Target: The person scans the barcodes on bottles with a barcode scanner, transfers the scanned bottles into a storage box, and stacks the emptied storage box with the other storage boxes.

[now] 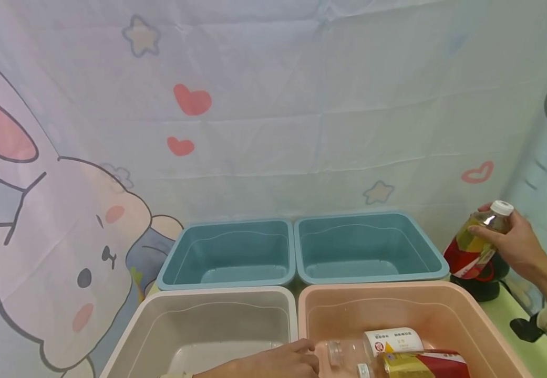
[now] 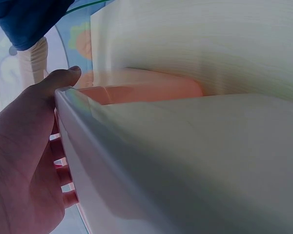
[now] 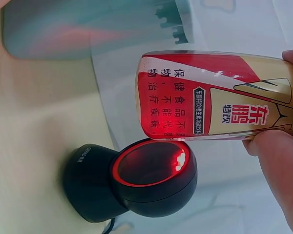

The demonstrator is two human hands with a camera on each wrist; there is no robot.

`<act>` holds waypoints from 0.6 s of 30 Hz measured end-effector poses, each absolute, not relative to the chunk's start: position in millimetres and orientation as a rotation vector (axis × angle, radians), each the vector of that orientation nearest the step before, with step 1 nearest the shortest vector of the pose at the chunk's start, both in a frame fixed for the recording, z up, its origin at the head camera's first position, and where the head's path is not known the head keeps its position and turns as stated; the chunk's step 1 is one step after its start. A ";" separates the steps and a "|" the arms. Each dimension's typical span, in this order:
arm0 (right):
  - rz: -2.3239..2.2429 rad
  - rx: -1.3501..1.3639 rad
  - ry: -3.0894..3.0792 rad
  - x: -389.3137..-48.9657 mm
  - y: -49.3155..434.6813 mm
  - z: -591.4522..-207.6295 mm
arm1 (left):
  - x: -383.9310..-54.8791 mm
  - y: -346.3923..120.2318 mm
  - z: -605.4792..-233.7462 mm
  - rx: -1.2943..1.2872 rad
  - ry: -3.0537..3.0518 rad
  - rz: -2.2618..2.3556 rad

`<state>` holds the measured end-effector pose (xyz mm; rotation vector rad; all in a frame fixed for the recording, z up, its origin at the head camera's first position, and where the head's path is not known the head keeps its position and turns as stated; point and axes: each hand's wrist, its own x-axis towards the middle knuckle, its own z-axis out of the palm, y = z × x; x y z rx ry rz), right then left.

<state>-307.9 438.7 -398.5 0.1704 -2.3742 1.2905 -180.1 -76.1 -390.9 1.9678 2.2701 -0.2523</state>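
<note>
My right hand (image 1: pixel 521 244) grips an energy drink bottle (image 1: pixel 474 249) with a white cap, a dark neck and a red and gold label. The bottle is tilted, cap end up. Its lower end is by a black barcode scanner (image 3: pixel 156 180), whose round window glows red; red light falls on the label. My left hand (image 1: pixel 280 362) lies at the grey bin (image 1: pixel 223 296), its fingers hooked over the rim beside the peach bin (image 1: pixel 382 291). In the left wrist view the thumb is at the rim, and the fingertips are partly hidden behind the wall.
Inside the peach bin lie a clear bottle with a white label (image 1: pixel 393 340) and another red and gold bottle (image 1: pixel 424 364). Two blue bins (image 1: pixel 237 286) (image 1: pixel 372 277) stand behind. A printed curtain (image 1: pixel 273 131) hangs at the back. The scanner's cable (image 3: pixel 109 226) trails off.
</note>
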 end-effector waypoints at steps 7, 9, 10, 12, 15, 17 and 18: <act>1.280 0.120 -2.387 -307.1 439.2 -405.4 | -179.7 -76.6 -390.9 1.901 2.269 -0.210; 1.278 0.107 -2.391 -306.4 440.1 -407.7 | -179.6 -76.5 -390.3 1.898 2.269 -0.215; 1.277 0.103 -2.391 -306.0 440.5 -408.7 | -179.5 -76.5 -390.1 1.901 2.269 -0.220; 1.282 0.105 -2.390 -305.0 441.1 -410.0 | -179.4 -76.5 -389.6 1.905 2.270 -0.225; 1.292 0.103 -2.384 -303.7 441.4 -410.5 | -179.2 -77.1 -389.2 1.913 2.270 -0.226; 1.299 0.096 -2.378 -303.0 441.3 -410.2 | -179.1 -77.5 -389.2 1.920 2.273 -0.229; 1.299 0.087 -2.373 -302.7 441.3 -409.8 | -179.0 -77.7 -389.3 1.923 2.273 -0.230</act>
